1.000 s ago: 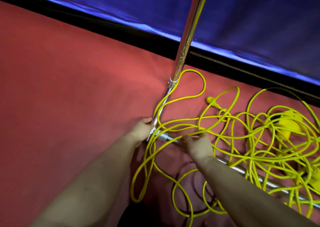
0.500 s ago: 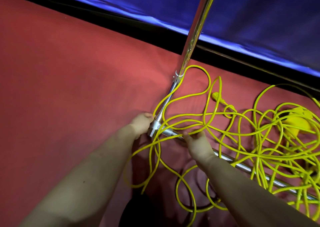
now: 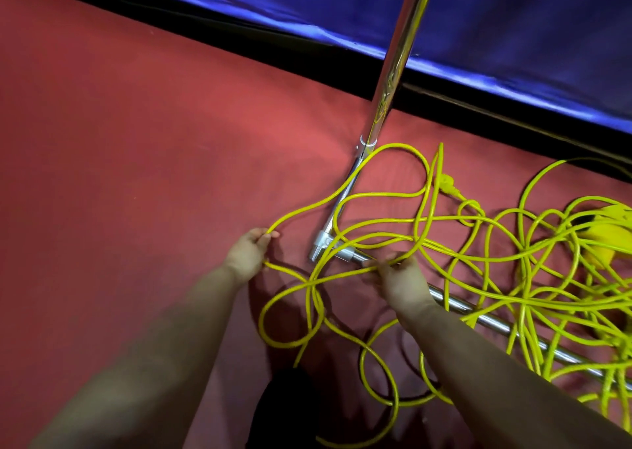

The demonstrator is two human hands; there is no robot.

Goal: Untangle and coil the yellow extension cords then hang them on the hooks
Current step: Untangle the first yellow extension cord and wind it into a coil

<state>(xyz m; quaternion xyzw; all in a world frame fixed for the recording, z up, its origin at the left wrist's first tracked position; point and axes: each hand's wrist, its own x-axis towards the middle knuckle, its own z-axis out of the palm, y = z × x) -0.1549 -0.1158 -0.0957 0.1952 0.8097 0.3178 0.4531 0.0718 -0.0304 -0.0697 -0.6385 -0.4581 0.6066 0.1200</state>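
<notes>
Pulling a length of cord sideways, the left hand (image 3: 247, 254) now sits well left of the chrome joint (image 3: 325, 243) it was pressed against 1 second ago, and a yellow strand runs through its curled fingers, entering near the fingertips and leaving below the palm. The right hand (image 3: 398, 279) has barely shifted: it pinches several strands bunched at its fingertips, just beside the horizontal chrome bar (image 3: 478, 311), though exactly how many strands it holds cannot be told. Between the 2 hands the cord now stretches in a fairly clear run, crossing over a slack loop (image 3: 290, 315) on the red floor covering (image 3: 136, 140).

That sideways draw, I judge, means 1 section is being teased free of the rack's base (the upright pole (image 3: 393, 72) had cord draped round its foot). Most of the yellow extension cords (image 3: 533, 270) lie in a dense tangle to the right, threaded over and under the bar, with a plug (image 3: 448, 186) lying near the pole and a yellow socket block (image 3: 605, 233) at the far right edge. Nothing is coiled yet and no hooks are in view, so the task looks early.
</notes>
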